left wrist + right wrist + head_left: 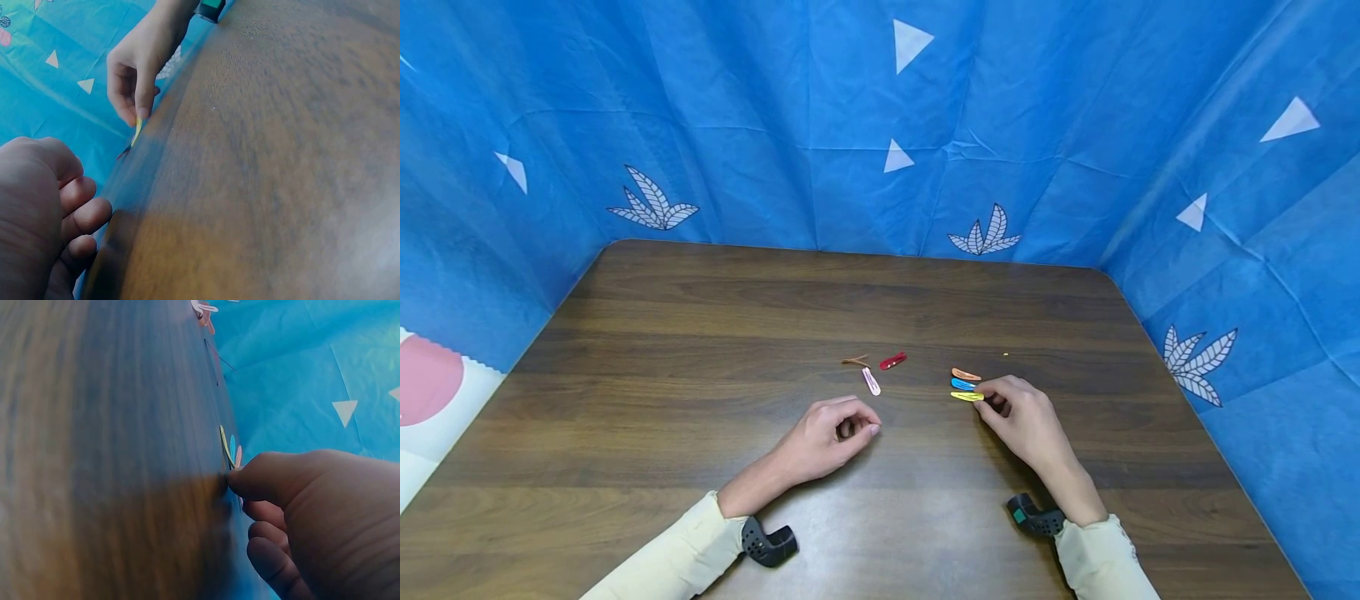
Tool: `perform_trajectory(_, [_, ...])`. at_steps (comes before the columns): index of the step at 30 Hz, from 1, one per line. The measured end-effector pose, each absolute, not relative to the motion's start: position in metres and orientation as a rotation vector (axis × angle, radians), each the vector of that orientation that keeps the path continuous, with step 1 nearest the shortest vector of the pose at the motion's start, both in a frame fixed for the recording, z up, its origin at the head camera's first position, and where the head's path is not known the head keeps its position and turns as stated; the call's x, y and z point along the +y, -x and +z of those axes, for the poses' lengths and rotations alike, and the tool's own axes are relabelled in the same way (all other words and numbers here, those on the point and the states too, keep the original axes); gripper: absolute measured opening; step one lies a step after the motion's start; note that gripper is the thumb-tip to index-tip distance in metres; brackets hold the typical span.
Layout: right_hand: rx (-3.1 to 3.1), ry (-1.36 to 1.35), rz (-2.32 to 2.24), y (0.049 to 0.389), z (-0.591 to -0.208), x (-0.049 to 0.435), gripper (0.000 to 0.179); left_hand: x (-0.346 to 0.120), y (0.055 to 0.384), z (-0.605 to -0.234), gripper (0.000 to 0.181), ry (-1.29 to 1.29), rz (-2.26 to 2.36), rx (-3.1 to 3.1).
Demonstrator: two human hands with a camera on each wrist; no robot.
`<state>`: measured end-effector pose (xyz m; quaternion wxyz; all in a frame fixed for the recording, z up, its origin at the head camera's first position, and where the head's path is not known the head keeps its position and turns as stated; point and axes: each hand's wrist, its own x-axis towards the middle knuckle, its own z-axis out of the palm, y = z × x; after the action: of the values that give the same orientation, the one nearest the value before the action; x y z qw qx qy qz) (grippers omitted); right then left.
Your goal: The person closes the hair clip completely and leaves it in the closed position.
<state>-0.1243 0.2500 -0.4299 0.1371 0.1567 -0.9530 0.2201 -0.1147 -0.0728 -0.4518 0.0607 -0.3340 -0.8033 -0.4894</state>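
Observation:
My right hand (1022, 421) pinches the end of a yellow snap hair clip (966, 397) between thumb and fingertips, at the table surface. Just beyond that clip lie a blue hair clip (962, 384) and an orange one (966, 374), roughly parallel to it. In the right wrist view the yellow clip (224, 445) tilts up from the thumb. Holding nothing, my left hand (823, 437) rests on the table with loosely curled fingers. Ahead of it are a pale pink hair clip (871, 382), a red hair clip (893, 361) and a thin brown hairpin-like piece (856, 360).
The brown wooden table (700, 333) ends at a blue curtain (760, 125) behind and on both sides. A tiny yellow speck (1006, 354) lies beyond my right hand. Each wrist wears a black camera mount, one on the left (767, 543) and one on the right (1036, 517).

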Motion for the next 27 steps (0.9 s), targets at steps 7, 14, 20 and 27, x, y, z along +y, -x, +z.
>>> perform_trajectory(7, [-2.774,-0.437,0.635,0.1236,-0.4289,0.2508,0.017,-0.0730,0.1147,-0.4509,0.007,1.016,-1.492,-2.434])
perform_trajectory(14, [-2.762,-0.444,0.614,0.1244,-0.4291,0.2513,0.018,-0.0735,0.1146,-0.4500,0.007,1.022,-1.491,-2.435])
perform_trajectory(20, [-2.755,-0.441,0.622,0.1244,-0.4287,0.2510,0.019,-0.0738,0.1150,-0.4515,0.007,1.035,-1.487,-2.421])
perform_trajectory(27, [-2.725,-0.450,0.650,0.1241,-0.4278,0.2487,0.019,-0.0741,0.1150,-0.4531,0.009,1.039,-1.479,-2.402])
